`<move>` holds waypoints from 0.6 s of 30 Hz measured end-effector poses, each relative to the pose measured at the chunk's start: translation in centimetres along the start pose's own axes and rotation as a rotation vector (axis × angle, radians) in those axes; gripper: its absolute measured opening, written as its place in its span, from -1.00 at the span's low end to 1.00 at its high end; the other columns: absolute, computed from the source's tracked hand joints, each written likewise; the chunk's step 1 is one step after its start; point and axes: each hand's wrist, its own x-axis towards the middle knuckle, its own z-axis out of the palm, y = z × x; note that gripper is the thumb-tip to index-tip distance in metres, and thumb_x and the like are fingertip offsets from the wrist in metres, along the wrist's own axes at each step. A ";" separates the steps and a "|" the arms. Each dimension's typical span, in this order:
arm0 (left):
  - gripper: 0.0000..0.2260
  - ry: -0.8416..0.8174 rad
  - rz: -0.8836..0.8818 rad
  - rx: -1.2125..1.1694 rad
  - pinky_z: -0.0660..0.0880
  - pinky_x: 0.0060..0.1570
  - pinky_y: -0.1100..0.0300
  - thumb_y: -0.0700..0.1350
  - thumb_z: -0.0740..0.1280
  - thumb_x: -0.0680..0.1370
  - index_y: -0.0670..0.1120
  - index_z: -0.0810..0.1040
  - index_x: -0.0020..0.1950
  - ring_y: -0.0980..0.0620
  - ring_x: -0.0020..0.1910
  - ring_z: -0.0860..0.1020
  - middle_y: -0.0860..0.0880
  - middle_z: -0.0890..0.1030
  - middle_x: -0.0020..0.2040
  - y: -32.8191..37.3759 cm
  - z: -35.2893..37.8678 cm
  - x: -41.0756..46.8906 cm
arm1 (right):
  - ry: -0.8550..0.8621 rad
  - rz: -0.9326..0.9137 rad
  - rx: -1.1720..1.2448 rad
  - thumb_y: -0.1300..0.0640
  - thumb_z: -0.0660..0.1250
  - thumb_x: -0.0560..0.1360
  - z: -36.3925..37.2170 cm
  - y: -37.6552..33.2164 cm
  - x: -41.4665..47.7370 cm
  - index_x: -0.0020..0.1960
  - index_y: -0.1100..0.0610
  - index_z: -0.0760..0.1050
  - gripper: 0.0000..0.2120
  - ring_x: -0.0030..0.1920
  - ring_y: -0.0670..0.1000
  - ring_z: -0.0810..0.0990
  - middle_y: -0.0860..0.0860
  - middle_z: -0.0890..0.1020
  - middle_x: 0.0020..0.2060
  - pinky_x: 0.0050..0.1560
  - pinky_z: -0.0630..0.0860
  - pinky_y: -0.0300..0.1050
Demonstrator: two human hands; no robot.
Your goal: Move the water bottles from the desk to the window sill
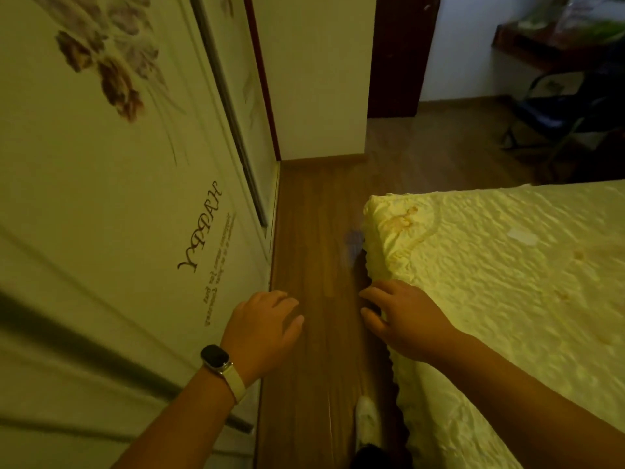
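No water bottle, desk or window sill shows in this view. My left hand (263, 328), with a dark watch on a pale strap at the wrist, hangs over the wooden floor with loosely curled fingers and nothing in it. My right hand (402, 316) is level with it, fingers spread and empty, just beside the edge of the bed. Both hands are held out in front of me above the narrow strip of floor.
A pale wardrobe (118, 198) with sliding doors and a flower print lines the left. A bed with a yellow cover (490, 265) fills the right. The wooden floor (318, 231) runs between them to an open doorway (473, 62), where a folding chair (558, 106) stands beyond.
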 end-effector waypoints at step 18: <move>-0.39 -0.005 0.009 0.069 0.37 0.29 0.03 0.28 -0.09 0.50 0.06 0.47 0.38 0.01 0.36 0.42 0.03 0.49 0.37 2.7 -4.6 27.6 | 0.048 -0.016 0.054 -0.21 0.10 0.60 -8.9 14.5 21.6 0.39 -0.03 0.40 -0.55 0.24 0.03 0.46 -0.05 0.49 0.28 0.20 0.43 -0.02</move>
